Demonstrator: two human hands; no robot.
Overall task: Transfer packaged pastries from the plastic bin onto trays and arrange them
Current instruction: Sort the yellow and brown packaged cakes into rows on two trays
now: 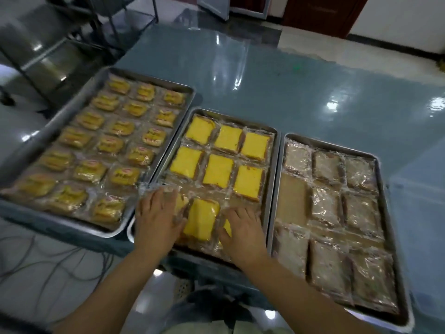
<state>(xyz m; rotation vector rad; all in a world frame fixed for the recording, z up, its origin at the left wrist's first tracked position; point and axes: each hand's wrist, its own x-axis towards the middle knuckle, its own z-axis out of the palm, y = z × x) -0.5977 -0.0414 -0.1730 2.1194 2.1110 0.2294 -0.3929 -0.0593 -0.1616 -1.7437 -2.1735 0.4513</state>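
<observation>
Yellow pastry packet between left hand, right hand.

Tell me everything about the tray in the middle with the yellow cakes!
The middle tray is grey metal with a raised rim, flat on the table between the left tray and right tray. It holds wrapped yellow cakes in rows of three. At its near end the left hand and right hand rest on the cakes.
</observation>
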